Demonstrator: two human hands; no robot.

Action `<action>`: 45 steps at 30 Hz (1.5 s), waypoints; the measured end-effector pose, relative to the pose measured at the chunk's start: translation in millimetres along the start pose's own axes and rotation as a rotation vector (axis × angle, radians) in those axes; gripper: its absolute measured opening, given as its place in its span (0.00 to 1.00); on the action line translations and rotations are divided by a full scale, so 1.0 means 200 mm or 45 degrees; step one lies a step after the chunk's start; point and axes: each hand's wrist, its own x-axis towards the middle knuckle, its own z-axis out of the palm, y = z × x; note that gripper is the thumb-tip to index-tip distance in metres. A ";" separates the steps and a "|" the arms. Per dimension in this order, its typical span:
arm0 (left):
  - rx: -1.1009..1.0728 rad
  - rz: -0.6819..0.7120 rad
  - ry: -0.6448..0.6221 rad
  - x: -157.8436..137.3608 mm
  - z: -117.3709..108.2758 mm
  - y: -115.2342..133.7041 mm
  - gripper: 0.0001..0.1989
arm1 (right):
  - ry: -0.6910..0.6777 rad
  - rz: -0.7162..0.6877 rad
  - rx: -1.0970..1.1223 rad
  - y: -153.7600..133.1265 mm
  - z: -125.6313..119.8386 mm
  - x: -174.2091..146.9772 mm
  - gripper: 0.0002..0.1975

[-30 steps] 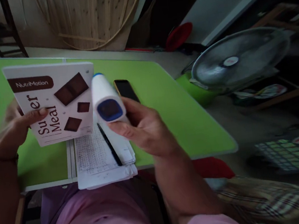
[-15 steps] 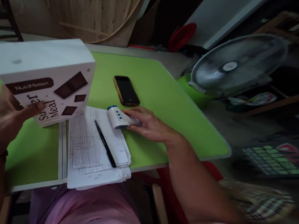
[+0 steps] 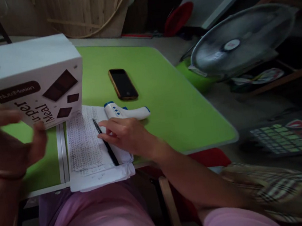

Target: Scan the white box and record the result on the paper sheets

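My left hand [image 3: 11, 139], blurred by motion, is in front of a white NutriMotion "Super Meal" box [image 3: 62, 90], its thumb and fingers apart. The box stands on the table at the left with dark bars printed on its front. My right hand [image 3: 127, 134] is over a stack of handwritten papers [image 3: 85, 146]. Its thumb and index fingertips are slightly apart at the upper part of a black pen [image 3: 108, 147], which lies on the sheets. Just beyond that hand, a white and blue infrared thermometer [image 3: 137, 113] lies on its side, partly over the papers.
A phone in a brown-edged case [image 3: 123, 84] lies farther back on the green table [image 3: 166, 100]. Off the table's right side stands a large fan [image 3: 241, 43]. A red stool [image 3: 208, 157] and plaid cloth [image 3: 275, 185] are at lower right.
My right hand has let go of the thermometer, leaving it on the table, and moved left to the pen. My left hand has come off the box, which now stands by itself.
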 end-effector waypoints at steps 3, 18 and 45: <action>0.152 0.488 -0.075 -0.03 0.07 0.11 0.16 | -0.019 0.098 -0.074 -0.03 0.06 0.02 0.17; -0.076 0.449 -0.942 -0.05 0.20 0.13 0.23 | 0.357 0.259 1.069 0.08 0.08 -0.19 0.10; 0.019 0.413 -1.071 -0.05 0.22 0.16 0.27 | 0.404 0.358 0.703 0.01 0.13 -0.07 0.05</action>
